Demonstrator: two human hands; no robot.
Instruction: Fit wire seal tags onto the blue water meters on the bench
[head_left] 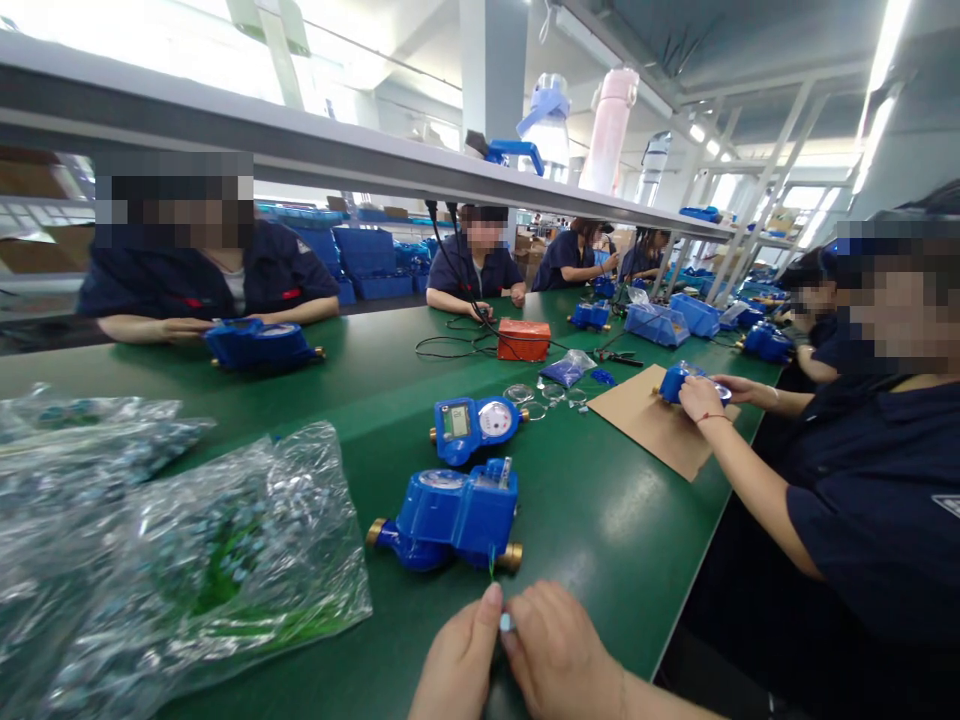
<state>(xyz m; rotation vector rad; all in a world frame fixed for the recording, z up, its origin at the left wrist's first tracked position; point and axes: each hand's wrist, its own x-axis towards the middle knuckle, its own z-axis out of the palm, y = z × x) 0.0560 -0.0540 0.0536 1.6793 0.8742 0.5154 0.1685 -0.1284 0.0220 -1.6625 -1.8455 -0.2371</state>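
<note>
A blue water meter (454,515) with brass threaded ends lies on the green table in front of my hands. From its near side a thin green wire (493,571) runs down to my left hand (459,655), whose thumb and fingers are pinched on it. My right hand (559,640) is closed close beside it, its fingertips on a small light blue seal (506,622). The two hands nearly touch, and part of the wire is hidden between them. Just behind lies a second blue meter (476,428), its display and round dial facing up.
Clear plastic bags (247,540) of light blue seals with green wires cover the table's left. Co-workers sit opposite and at right; one handles a meter (679,382) over a cardboard sheet (660,425). An orange box (523,340) with cables stands farther back. A shelf (300,150) crosses overhead.
</note>
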